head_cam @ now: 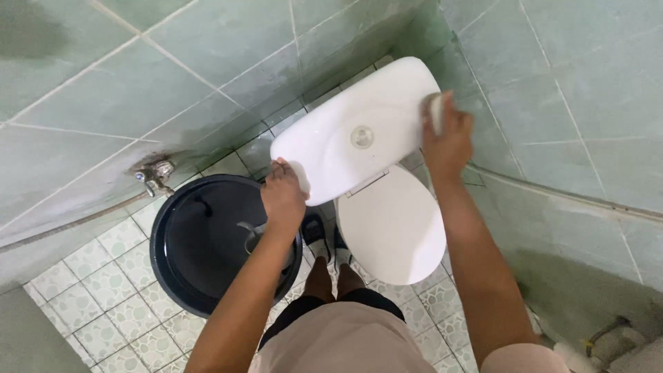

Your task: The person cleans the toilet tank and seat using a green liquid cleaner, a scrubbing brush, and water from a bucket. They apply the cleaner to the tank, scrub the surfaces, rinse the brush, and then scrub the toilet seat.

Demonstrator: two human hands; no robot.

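Head view, looking down. The white toilet tank lid (359,131) lies at about 12 o'clock from the person, above the closed toilet seat cover (394,228). The right hand (447,135) is closed around a small pale scrubbing pad (435,114) and presses it on the lid's far edge at about 1 o'clock. The left hand (282,193), fingers curled, steadies the lid's near corner at about 10 o'clock. A dark bucket (207,242) with a dipper inside stands at 9 o'clock under a wall tap (155,176). Judged good practice: keep the left hand bracing, since the lid sits loose on the tank, and stroke the pad inward past the flush button (362,137)
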